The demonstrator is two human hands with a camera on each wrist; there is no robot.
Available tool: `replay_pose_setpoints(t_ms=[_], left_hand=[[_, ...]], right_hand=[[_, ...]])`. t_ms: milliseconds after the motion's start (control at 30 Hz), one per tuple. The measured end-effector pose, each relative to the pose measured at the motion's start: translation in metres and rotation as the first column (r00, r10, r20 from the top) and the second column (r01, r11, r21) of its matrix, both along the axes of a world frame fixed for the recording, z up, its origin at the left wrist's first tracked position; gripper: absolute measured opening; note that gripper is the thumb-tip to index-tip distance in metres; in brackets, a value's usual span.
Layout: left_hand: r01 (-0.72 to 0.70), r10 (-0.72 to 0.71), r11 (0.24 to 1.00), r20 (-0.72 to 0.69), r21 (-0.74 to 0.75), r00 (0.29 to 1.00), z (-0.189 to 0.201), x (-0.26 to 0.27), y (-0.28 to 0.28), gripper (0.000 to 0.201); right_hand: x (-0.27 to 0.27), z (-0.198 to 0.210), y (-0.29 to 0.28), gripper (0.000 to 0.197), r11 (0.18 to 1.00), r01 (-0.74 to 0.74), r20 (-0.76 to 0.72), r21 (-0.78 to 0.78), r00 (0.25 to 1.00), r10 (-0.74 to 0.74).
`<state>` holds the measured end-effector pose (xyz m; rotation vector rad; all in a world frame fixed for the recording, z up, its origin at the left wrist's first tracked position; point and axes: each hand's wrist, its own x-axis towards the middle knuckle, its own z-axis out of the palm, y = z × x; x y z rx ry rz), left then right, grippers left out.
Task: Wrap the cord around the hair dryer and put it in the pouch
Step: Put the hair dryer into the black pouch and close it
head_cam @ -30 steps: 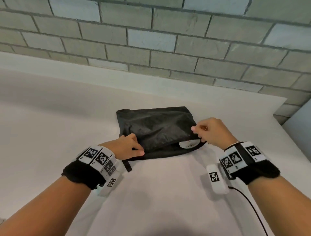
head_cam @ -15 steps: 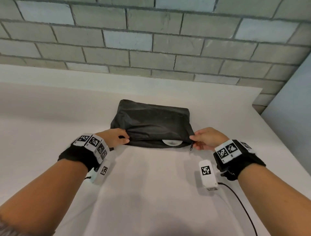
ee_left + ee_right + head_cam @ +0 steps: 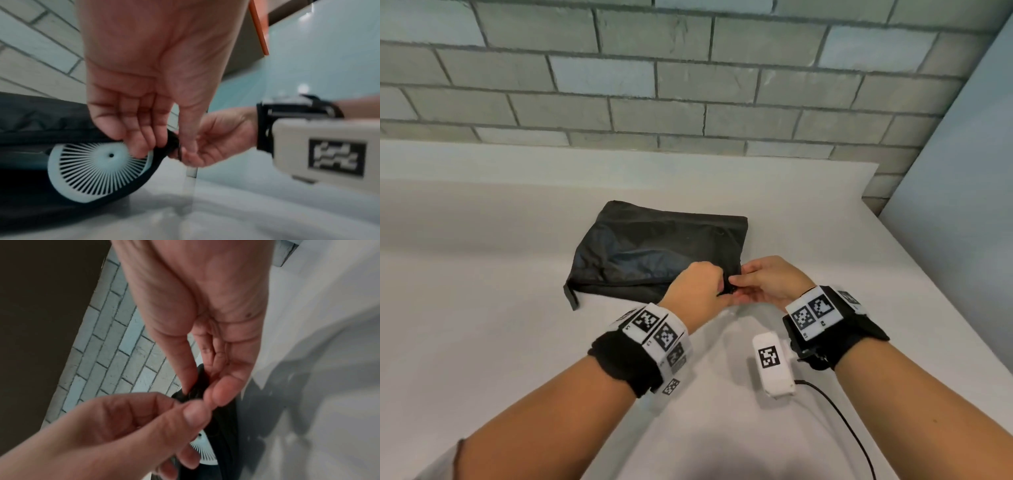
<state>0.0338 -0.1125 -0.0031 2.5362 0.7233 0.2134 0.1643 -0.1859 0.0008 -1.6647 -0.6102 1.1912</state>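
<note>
white table (image 3: 482, 308), grey brick wall (image 3: 688, 85) — behind

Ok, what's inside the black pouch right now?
The hair dryer: its white round grille shows through the black pouch's open mouth. Its body and cord are hidden by fabric.

The hair dryer (image 3: 98, 172) lies in the pouch (image 3: 654, 253) on the table (image 3: 482, 342) — hands (image 3: 732, 289) at its right corner.

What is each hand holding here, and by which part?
Both hold the black pouch at its near right corner, by the open mouth: left hand pinches the edge, right hand pinches the corner fabric.
</note>
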Motion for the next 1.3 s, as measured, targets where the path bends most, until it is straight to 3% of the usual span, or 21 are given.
replay_pose_setpoints(t_ms=[133, 267, 533, 600, 633, 700, 767, 800, 867, 933, 1167, 1300], left_hand=[[-0.025, 0.027, 0.999, -0.055, 0.046, 0.998, -0.003, 0.006, -0.003, 0.052], [-0.065, 0.068, 0.997, -0.066, 0.039, 0.996, -0.001, 0.006, -0.005, 0.028], [-0.089, 0.088, 0.996, -0.032, -0.016, 0.996, 0.003, -0.003, -0.004, 0.02], [-0.119, 0.111, 0.987, -0.075, -0.105, 0.991, 0.004, -0.004, -0.003, 0.026], [-0.15, 0.131, 0.965, -0.102, -0.217, 0.986, 0.004, -0.003, -0.002, 0.03], [-0.196, 0.134, 0.854, -0.162, -0.482, 0.978, 0.004, -0.004, 0.001, 0.029], [-0.175, 0.11, 0.815, -0.149, -0.552, 0.983, 0.005, -0.006, 0.001, 0.025], [-0.148, 0.109, 0.854, -0.107, -0.499, 0.988, 0.005, -0.005, 0.001, 0.024], [-0.105, 0.094, 0.966, -0.057, -0.236, 0.994, 0.005, -0.004, 0.0, 0.017], [-0.102, 0.098, 0.994, -0.086, -0.042, 0.991, 0.006, -0.005, 0.002, 0.017], [-0.202, 0.183, 0.976, -0.21, -0.076, 0.961, 0.0, -0.032, 0.036, 0.023], [-0.292, 0.284, 0.956, -0.277, 0.014, 0.918, -0.004, -0.061, 0.061, 0.019]], right_hand=[[-0.006, -0.003, -0.001, 0.005, 0.998, 0.05, 0.038, 0.03, 0.998, -0.052], [-0.008, -0.003, -0.002, 0.004, 0.996, 0.078, 0.027, 0.038, 0.997, -0.079], [-0.008, -0.005, -0.003, 0.007, 0.995, 0.094, -0.044, 0.03, 0.995, -0.093], [-0.008, -0.005, -0.004, 0.007, 0.996, 0.092, -0.057, 0.024, 0.994, -0.09], [-0.008, -0.006, -0.004, 0.008, 0.996, 0.089, -0.054, 0.027, 0.995, -0.087], [-0.009, -0.007, -0.003, 0.008, 0.996, 0.086, -0.037, 0.037, 0.996, -0.085], [-0.009, -0.008, -0.003, 0.007, 0.995, 0.089, -0.014, 0.033, 0.996, -0.088], [-0.008, -0.008, -0.002, 0.006, 0.995, 0.096, -0.003, 0.015, 0.995, -0.096], [-0.005, -0.007, -0.001, 0.006, 0.993, 0.112, 0.02, -0.032, 0.994, -0.112], [-0.002, -0.007, -0.001, 0.007, 0.99, 0.127, 0.036, -0.053, 0.991, -0.125], [0.0, -0.007, -0.005, 0.006, 0.993, 0.106, -0.003, -0.054, 0.994, -0.106], [0.003, -0.011, -0.007, 0.027, 0.994, 0.084, 0.024, -0.072, 0.996, -0.082]])
